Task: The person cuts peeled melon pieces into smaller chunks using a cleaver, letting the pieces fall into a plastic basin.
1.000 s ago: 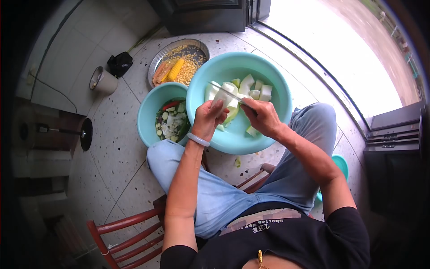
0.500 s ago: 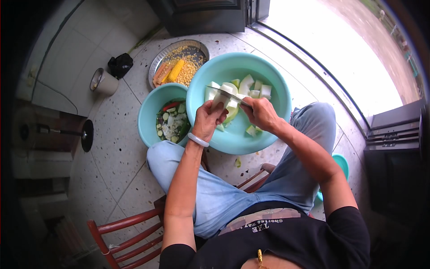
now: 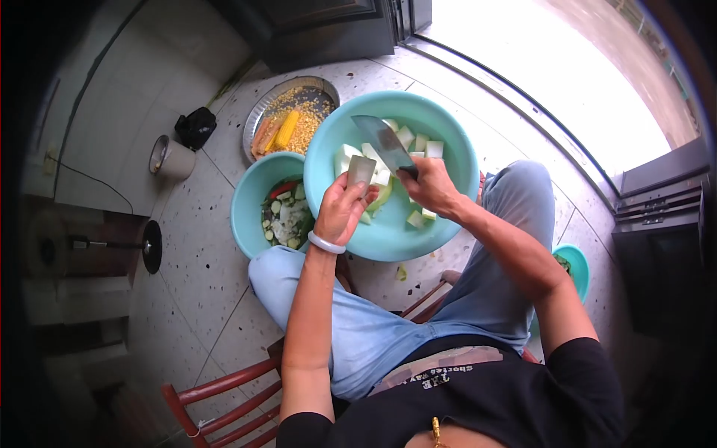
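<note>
My left hand [image 3: 345,207] grips a pale melon piece [image 3: 361,170] between thumb and fingers, over the left part of a large turquoise basin [image 3: 373,245]. My right hand [image 3: 432,185] is closed round the dark handle of a kitchen knife [image 3: 381,140]. Its broad blade points up and left, apart from the held piece, with its flat side showing. Below both hands, several white melon chunks [image 3: 433,148] lie in the basin, some with green rind. A longer green-edged strip is partly hidden under my left hand.
Left of the basin stands a smaller turquoise bowl [image 3: 244,196] with cut vegetables in water. Behind it is a foil tray [image 3: 249,127] with corn kernels and a yellow cob [image 3: 287,130]. A grey cup [image 3: 173,158] and black bag [image 3: 196,128] sit further left. Another turquoise bowl [image 3: 581,270] is at right.
The knife has come away from the melon piece and swung up, its flat blade now visible. My left hand has lowered slightly with the piece. The view has shifted a little.
</note>
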### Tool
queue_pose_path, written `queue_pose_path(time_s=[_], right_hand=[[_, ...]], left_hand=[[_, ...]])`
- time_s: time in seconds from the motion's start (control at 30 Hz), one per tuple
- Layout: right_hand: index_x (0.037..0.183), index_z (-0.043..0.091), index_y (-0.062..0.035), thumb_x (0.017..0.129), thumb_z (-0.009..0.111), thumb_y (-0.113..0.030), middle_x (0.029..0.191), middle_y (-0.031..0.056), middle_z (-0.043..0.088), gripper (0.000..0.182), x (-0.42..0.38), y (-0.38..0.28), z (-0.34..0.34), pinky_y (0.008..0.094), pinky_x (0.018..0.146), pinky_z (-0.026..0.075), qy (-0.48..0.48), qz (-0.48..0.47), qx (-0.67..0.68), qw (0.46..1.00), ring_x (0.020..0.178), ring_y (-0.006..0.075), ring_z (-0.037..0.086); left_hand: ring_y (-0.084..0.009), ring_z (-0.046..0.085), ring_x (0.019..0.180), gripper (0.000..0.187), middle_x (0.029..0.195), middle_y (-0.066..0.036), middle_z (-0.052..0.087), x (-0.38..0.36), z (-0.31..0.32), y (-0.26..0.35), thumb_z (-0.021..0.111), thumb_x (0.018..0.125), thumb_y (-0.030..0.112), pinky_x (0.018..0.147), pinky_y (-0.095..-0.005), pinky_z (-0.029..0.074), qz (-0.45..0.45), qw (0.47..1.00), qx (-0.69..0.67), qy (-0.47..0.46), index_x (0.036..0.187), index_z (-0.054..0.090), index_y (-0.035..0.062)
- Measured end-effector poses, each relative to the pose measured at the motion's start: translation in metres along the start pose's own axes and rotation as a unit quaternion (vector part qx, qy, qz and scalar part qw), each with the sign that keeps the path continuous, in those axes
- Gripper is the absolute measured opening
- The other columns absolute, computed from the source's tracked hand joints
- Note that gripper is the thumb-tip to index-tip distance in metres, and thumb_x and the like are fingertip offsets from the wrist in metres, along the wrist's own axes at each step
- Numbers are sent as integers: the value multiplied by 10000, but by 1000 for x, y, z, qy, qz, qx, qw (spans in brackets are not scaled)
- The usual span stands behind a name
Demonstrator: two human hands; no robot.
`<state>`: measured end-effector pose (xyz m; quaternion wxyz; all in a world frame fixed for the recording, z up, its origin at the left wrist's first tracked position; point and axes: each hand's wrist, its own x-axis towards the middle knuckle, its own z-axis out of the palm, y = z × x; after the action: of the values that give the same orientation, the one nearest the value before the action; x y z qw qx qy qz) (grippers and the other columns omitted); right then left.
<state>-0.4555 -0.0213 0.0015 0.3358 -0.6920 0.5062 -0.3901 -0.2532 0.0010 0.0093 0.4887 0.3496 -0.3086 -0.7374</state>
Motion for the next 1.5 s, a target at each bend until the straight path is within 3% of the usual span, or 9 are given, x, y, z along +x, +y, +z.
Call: queue_pose_path(time_s=[0.13, 0.33, 0.53, 0.63, 1.1, 1.23, 1.5], right_hand=[[784, 599, 30, 833, 609, -59, 624, 237, 562, 103, -6, -9, -5, 439, 541, 452, 14, -54, 13, 998, 589, 420, 581], [796, 577, -10, 851, 614, -71, 634, 217, 569, 90, -14, -13, -3, 441, 528, 451, 5, -109, 5, 994, 601, 415, 582], [849, 580, -40, 864, 605, -91, 666, 193, 593, 59, -17, -6, 5, 452, 542, 467, 4, -150, -23, 988, 615, 401, 596], [860, 576, -43, 866, 600, -95, 683, 188, 600, 58, -17, -5, 6, 453, 549, 473, 2, -160, -39, 986, 625, 396, 602], [960, 563, -60, 838, 612, -75, 739, 167, 624, 133, -17, -8, 7, 445, 554, 496, 10, -202, -88, 975, 652, 373, 622], [955, 564, -69, 831, 613, -67, 734, 164, 622, 133, -17, -7, 8, 448, 553, 496, 18, -198, -98, 975, 640, 376, 617], [802, 572, -45, 820, 593, -76, 637, 196, 577, 42, -17, 13, 4, 488, 549, 465, -37, -115, -127, 985, 613, 409, 592]], left_hand=[[-195, 622, 940, 364, 1097, -103, 613, 4, -1, -3, 615, 934, 153, 905, -341, 517, 50, 997, 55, 11, 1223, 494, -32], [-205, 660, 879, 377, 1037, -138, 650, 9, -19, -6, 669, 899, 174, 829, -329, 564, 4, 996, -31, 84, 1144, 512, -65], [-191, 666, 823, 429, 1015, -148, 653, 11, -15, -10, 710, 861, 157, 746, -291, 574, 33, 993, 23, 108, 1164, 505, -69], [-174, 660, 858, 384, 1038, -118, 648, 11, -10, -10, 682, 886, 175, 766, -273, 548, 51, 993, 46, 95, 1169, 528, -33], [-188, 672, 829, 348, 997, -149, 660, 9, -6, -8, 719, 853, 142, 764, -297, 581, 63, 992, 33, 105, 1073, 559, -75], [-197, 676, 817, 312, 959, -138, 669, 7, -10, -1, 717, 851, 123, 752, -302, 579, 11, 997, -33, 70, 1053, 575, -67], [-227, 670, 828, 267, 985, -131, 661, 6, -12, -3, 689, 865, 91, 757, -302, 567, 4, 996, 8, 91, 1074, 589, -44]])
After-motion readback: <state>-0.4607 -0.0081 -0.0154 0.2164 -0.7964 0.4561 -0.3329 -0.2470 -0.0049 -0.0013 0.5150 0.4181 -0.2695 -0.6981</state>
